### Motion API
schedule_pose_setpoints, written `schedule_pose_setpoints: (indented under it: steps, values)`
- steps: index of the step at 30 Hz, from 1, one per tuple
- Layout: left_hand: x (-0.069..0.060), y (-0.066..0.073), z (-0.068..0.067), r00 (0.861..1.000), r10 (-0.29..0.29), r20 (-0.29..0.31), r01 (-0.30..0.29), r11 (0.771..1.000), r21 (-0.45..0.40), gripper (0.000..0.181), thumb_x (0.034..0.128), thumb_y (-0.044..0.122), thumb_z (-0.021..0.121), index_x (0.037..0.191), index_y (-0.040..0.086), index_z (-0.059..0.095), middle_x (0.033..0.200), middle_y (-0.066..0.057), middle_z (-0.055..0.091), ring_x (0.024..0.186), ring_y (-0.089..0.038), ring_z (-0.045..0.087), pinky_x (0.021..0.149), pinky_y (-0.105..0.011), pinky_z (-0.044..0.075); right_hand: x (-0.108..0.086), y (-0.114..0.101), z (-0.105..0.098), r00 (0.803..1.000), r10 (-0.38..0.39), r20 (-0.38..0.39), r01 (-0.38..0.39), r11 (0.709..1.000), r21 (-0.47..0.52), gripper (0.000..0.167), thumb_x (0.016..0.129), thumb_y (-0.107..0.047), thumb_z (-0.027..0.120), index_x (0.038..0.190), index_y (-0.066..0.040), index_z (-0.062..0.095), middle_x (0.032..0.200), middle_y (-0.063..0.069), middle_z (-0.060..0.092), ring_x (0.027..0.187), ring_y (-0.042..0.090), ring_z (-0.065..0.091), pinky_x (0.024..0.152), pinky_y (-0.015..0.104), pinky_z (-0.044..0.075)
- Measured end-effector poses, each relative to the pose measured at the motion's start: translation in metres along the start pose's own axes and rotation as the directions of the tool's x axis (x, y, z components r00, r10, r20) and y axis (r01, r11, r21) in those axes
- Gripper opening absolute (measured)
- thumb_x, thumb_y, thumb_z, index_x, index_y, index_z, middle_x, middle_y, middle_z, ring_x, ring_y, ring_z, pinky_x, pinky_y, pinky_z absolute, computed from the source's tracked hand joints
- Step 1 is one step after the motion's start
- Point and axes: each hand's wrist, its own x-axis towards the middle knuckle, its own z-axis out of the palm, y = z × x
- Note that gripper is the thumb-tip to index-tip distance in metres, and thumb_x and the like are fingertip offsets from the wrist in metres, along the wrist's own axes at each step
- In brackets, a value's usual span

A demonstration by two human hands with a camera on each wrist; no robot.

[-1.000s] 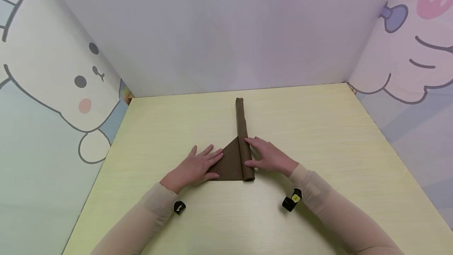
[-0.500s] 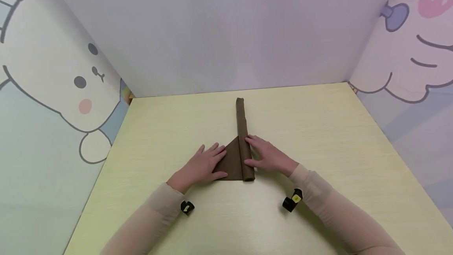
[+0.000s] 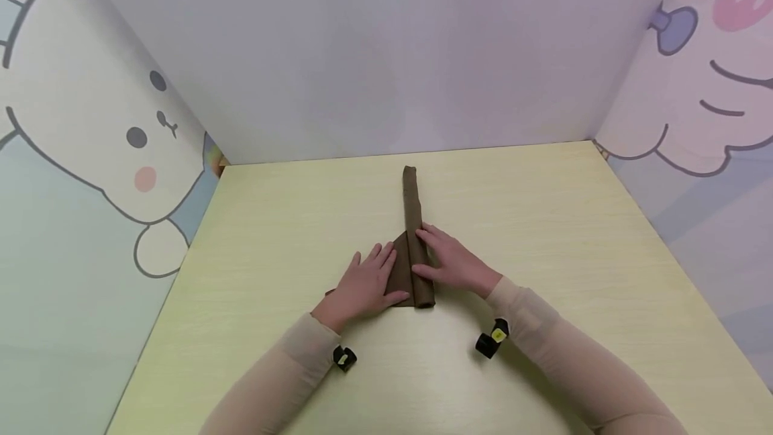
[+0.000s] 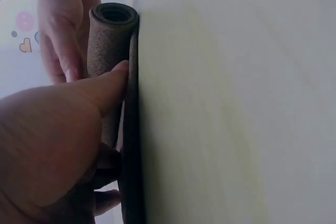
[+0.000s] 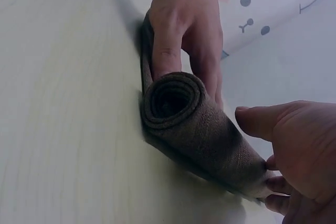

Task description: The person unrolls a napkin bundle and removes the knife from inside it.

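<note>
A brown cloth lies on the table, its right side wound into a long roll (image 3: 421, 267) that points away from the person; the flat part (image 3: 400, 277) tapers to the left. The left hand (image 3: 360, 286) rests on this flat part with fingers spread, its thumb close to the roll. On the roll's right side, the right hand (image 3: 455, 262) touches it with fingertips and thumb, fingers extended. In the right wrist view the roll's near end (image 5: 173, 103) shows spiral layers, and the same end (image 4: 114, 14) appears in the left wrist view.
The pale wooden table (image 3: 531, 207) meets a plain wall (image 3: 386, 52) at its far edge. Cartoon-printed walls stand at the left (image 3: 72, 153) and right (image 3: 694, 99). A black wrist device (image 3: 492, 339) is on the right wrist, another (image 3: 345, 358) on the left.
My left hand has slid rightward over the flat cloth toward the roll, uncovering a bit of cloth at its left. My right hand has shifted slightly up and left along the roll, which has hardly moved.
</note>
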Motion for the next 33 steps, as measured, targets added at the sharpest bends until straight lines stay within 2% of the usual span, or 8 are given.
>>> schedule_pose_setpoints:
  steps: [6, 10, 16, 24, 33]
  values:
    - [-0.002, 0.002, 0.0, 0.999, -0.028, 0.017, 0.029, 1.0, -0.012, 0.1, 0.0848, 0.079, 0.035, 0.154, 0.007, 0.022, 0.161, -0.006, 0.011, 0.146, -0.026, 0.012, 0.108, -0.059, 0.022, 0.009, -0.01, 0.007, 0.999, 0.003, -0.04, -0.005, 0.998, -0.066, 0.075, 0.09, -0.038, 0.067, 0.145, 0.004, 0.037, 0.155, 0.023, 0.022, 0.141, 0.037, 0.024, 0.106, 0.057, 0.029]
    - [-0.002, 0.003, 0.0, 0.999, -0.032, 0.02, 0.033, 0.999, -0.02, 0.105, 0.0814, 0.083, 0.035, 0.154, 0.008, 0.021, 0.161, -0.005, 0.01, 0.147, -0.026, 0.011, 0.108, -0.059, 0.02, 0.016, -0.01, 0.014, 0.999, 0.026, -0.042, -0.029, 0.995, -0.096, 0.077, 0.091, -0.038, 0.067, 0.146, 0.005, 0.035, 0.156, 0.023, 0.017, 0.143, 0.036, 0.02, 0.108, 0.055, 0.027]
    - [-0.001, 0.003, -0.001, 0.999, -0.039, 0.035, 0.039, 0.999, -0.006, 0.105, 0.0811, 0.083, 0.034, 0.154, 0.009, 0.019, 0.161, -0.004, 0.009, 0.147, -0.025, 0.01, 0.108, -0.06, 0.02, 0.02, -0.007, 0.022, 0.998, 0.054, -0.036, -0.058, 0.991, -0.119, 0.079, 0.09, -0.04, 0.066, 0.147, 0.003, 0.032, 0.158, 0.018, 0.012, 0.145, 0.032, 0.015, 0.108, 0.055, 0.027]
    - [-0.003, 0.002, -0.007, 0.997, -0.047, 0.06, 0.048, 0.999, -0.011, 0.104, 0.0811, 0.082, 0.039, 0.154, 0.009, 0.021, 0.161, -0.003, 0.011, 0.146, -0.026, 0.012, 0.108, -0.061, 0.02, 0.02, -0.005, 0.023, 0.998, 0.044, -0.048, -0.05, 0.991, -0.125, 0.08, 0.089, -0.038, 0.069, 0.148, 0.002, 0.033, 0.158, 0.018, 0.014, 0.145, 0.031, 0.016, 0.107, 0.056, 0.028]
    - [-0.005, -0.002, -0.013, 0.995, -0.058, 0.081, 0.059, 0.998, -0.01, 0.104, 0.08, 0.08, 0.045, 0.153, 0.01, 0.024, 0.161, -0.002, 0.013, 0.146, -0.027, 0.014, 0.107, -0.063, 0.021, 0.019, -0.002, 0.023, 0.996, 0.072, -0.046, -0.075, 0.994, -0.073, 0.081, 0.088, -0.037, 0.07, 0.149, 0.0, 0.031, 0.158, 0.017, 0.014, 0.144, 0.032, 0.018, 0.109, 0.053, 0.026]
